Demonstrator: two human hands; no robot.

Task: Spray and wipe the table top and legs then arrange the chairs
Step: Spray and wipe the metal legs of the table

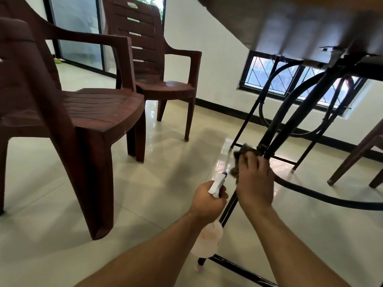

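Beneath the table top (290, 27), seen from low down near the floor (134, 193), both hands work at the black metal table legs (290, 112). The left hand (208, 200) grips the neck of a spray bottle (207, 239), fingers curled round it below the white and purple trigger head; the pale bottle body hangs under the wrist, just in front of a thin leg bar. The right hand (256, 183) holds a dark cloth (241, 154) against the joint where several leg tubes meet a curved ring, its fingers laid over the cloth and bent toward the tube. Whether the thumb wraps behind the leg cannot be told.

To the left stand two brown plastic armchairs: a near chair (83, 112) and a far chair (157, 65) just behind it, both well apart from the table. Legs of a third chair (356, 154) show at the right edge. A barred window (290, 79) sits in the white wall behind the legs; a glass door (78, 27) lies behind the chairs.
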